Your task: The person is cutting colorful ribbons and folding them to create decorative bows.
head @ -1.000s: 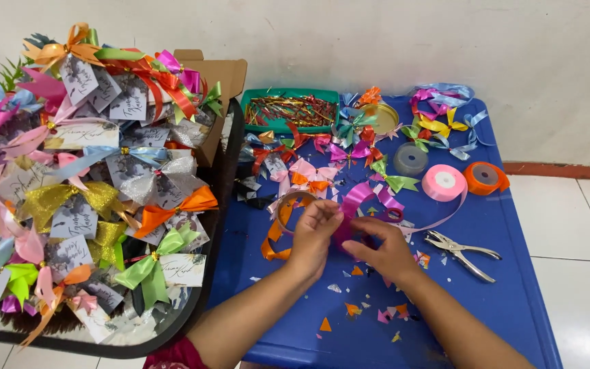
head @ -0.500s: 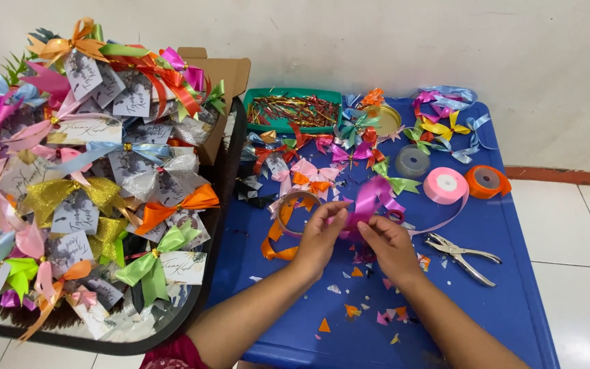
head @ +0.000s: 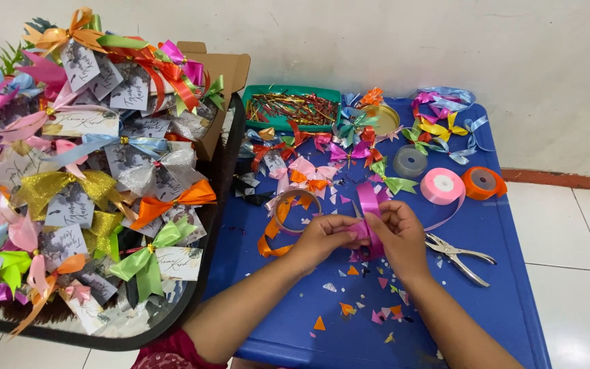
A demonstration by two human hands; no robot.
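Now we count, left to right | one tray heaped with bows, too many to count | one orange loop | left hand and right hand, both pinched shut on one purple ribbon above the blue table | one punch | two spools: pink, orange

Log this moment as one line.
left hand: pinching ribbon | right hand: pinching ribbon | table: punch, pink spool

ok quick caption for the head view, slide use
Both hands, left hand and right hand, fold a magenta ribbon above a blue table strewn with bows.
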